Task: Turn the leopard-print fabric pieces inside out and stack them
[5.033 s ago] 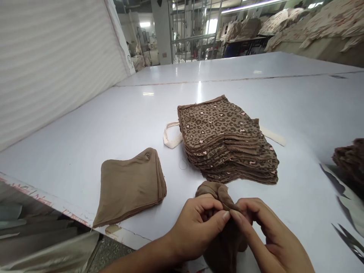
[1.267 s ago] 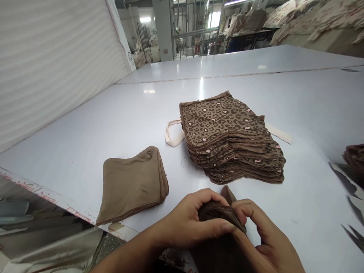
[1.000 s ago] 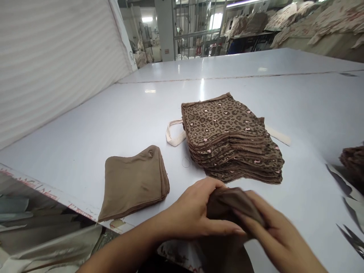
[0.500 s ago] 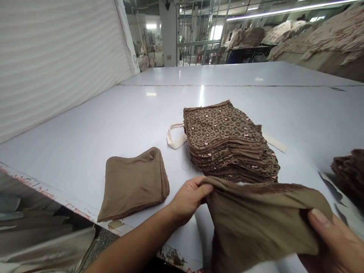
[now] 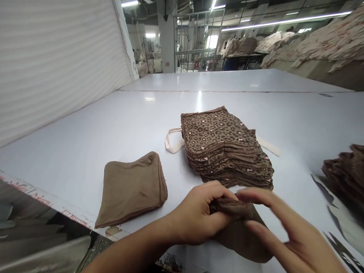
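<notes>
1. Left hand [image 5: 200, 217]: fingers clamped on a soft brown cloth piece [image 5: 241, 239] over the glossy white tabletop [image 5: 133, 127].
2. Right hand [image 5: 298, 235]: fingers apart around its edge; contact unclear.
3. Edge-arranging seems in hand; next calls for a right-hand pinch.

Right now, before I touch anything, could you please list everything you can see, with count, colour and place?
Plain cloth stack: one, brown, table's left
Leopard-print stack: one, brown with pink spots, centre; layers uncountable
Band: cream, showing both sides of the print stack; one or two pieces, unclear
Pile: one, dark brown, right edge
Flat scraps: several, pale, below the pile
Scissors: one, dark, lower right, cut off
Table: one, white
Ribbed sheet: one, white, upper left
Fabric heap: one, pale, upper right
Pillar: one, grey, background
Held cloth: brown, between hands
Left hand: one, gripping cloth
Right hand: one, at cloth, blurred
</notes>
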Available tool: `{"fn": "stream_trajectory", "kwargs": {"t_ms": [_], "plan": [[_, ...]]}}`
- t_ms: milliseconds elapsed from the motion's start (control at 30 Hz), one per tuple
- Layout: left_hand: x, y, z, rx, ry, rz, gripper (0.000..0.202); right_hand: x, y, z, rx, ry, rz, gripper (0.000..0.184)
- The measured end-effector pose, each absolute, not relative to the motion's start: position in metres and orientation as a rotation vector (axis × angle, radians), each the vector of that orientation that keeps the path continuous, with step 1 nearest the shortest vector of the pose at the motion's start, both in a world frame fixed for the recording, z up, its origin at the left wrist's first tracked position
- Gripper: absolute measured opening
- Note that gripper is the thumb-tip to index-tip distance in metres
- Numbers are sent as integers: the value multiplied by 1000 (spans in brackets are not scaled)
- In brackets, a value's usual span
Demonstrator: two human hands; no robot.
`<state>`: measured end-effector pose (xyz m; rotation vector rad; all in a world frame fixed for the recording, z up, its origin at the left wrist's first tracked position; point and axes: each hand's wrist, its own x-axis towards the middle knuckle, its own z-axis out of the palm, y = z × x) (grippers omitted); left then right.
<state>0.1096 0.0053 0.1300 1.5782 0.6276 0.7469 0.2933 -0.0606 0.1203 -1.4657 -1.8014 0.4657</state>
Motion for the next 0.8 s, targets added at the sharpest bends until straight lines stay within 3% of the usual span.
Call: {"fn": "stream_trajectory", "kwargs": {"t_ms": [100,200,400,533,700,800], "plan": [[109,5,130,1445,599,642,14,277,-56,124,-1421,-1778,541,10],[109,3,125,1200,565,647,19,271,-59,122,-1434,-1611,575,9],[115,-5,119,1527,636,826,14,273,-64,119,-1455,-1613,944,28],[119,-6,120,1509,616,790,38,268,-65,121,-1381,-1606,892,36],[116,-6,126,1563,530,630,22,267,-70,126,-1365,-1420,1039,33],[111,-1,120,1589,467,450,18,279,-78,132,-1342,-1248,790,29]]}}
